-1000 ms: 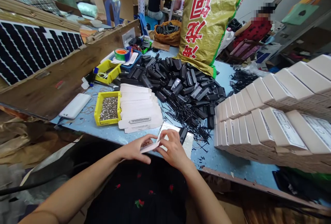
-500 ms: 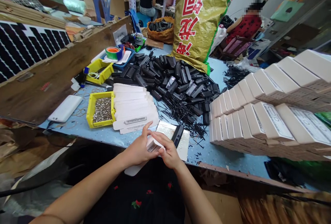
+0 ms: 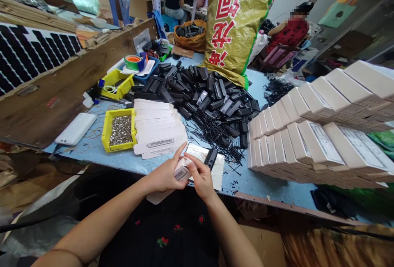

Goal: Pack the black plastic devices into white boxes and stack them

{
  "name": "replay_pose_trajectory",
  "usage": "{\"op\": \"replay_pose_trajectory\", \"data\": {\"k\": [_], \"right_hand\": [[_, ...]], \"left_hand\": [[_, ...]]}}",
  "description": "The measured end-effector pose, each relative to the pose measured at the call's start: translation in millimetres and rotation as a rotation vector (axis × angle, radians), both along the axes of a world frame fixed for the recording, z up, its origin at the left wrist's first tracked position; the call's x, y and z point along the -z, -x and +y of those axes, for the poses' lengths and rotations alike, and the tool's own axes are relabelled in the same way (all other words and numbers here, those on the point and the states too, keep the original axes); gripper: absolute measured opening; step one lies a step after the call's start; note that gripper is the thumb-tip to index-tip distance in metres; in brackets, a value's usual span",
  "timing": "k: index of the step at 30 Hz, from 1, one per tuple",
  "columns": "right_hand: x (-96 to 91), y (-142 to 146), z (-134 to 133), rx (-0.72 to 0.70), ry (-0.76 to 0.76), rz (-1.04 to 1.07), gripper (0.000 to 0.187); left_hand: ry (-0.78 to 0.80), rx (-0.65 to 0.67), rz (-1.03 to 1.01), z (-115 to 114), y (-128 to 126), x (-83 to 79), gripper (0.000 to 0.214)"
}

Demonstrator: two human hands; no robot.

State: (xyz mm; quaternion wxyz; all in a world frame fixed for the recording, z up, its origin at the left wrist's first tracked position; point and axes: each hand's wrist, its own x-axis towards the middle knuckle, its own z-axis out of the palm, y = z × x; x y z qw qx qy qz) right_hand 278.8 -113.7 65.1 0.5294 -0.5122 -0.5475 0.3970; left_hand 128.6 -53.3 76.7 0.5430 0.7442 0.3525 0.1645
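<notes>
My left hand (image 3: pixel 164 175) and my right hand (image 3: pixel 201 178) meet at the near table edge, both closed on a small white cardboard box (image 3: pixel 182 171) that is partly folded up; its long flap (image 3: pixel 156 196) hangs down toward my lap. Just beyond my fingers a black plastic part (image 3: pixel 211 159) lies on a shiny sheet (image 3: pixel 219 171). A fanned stack of flat white box blanks (image 3: pixel 157 127) lies left of it. A heap of black plastic parts (image 3: pixel 203 94) fills the table's middle.
Rows of closed white boxes (image 3: pixel 314 135) are stacked at the right. A yellow tray of small metal pieces (image 3: pixel 119 129) and a white power bank (image 3: pixel 75 128) lie at the left. A big yellow sack (image 3: pixel 237 20) stands behind. Other people sit at the back.
The flat white blank between my hands has been folded into a box shape. My hands drew closer together and the view shifted slightly left.
</notes>
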Motion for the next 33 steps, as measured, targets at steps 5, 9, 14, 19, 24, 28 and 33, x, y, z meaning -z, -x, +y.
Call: {"op": "replay_pose_trajectory", "data": {"k": [5, 9, 14, 19, 24, 28, 33], "right_hand": [[0.4, 4, -6, -0.037, -0.234, -0.349, 0.049], [8.1, -37, -3, -0.233, -0.195, -0.758, 0.047], [21.2, -110, 2, -0.233, 0.018, -1.092, 0.045], [12.2, -82, 5, 0.086, -0.071, -0.274, 0.036], [-0.2, -14, 24, 0.391, -0.333, 0.256, 0.056], [-9.9, -10, 35, 0.464, -0.394, 0.239, 0.056], [-17.9, -6, 35, 0.507, -0.383, 0.171, 0.055]], "left_hand": [[0.005, 0.016, -0.058, 3, -2, 8.8, 0.112], [0.222, -0.160, -0.084, 8, 10, 23.5, 0.103], [0.863, -0.523, -0.462, 26, 42, 35.4, 0.066], [0.963, -0.924, -0.754, 25, 25, 34.9, 0.032], [1.165, -0.901, -0.737, 0, -14, 30.8, 0.025], [1.213, -0.603, -0.574, -8, -2, 37.4, 0.033], [0.260, -0.502, -0.221, -1, 21, 49.1, 0.072]]}}
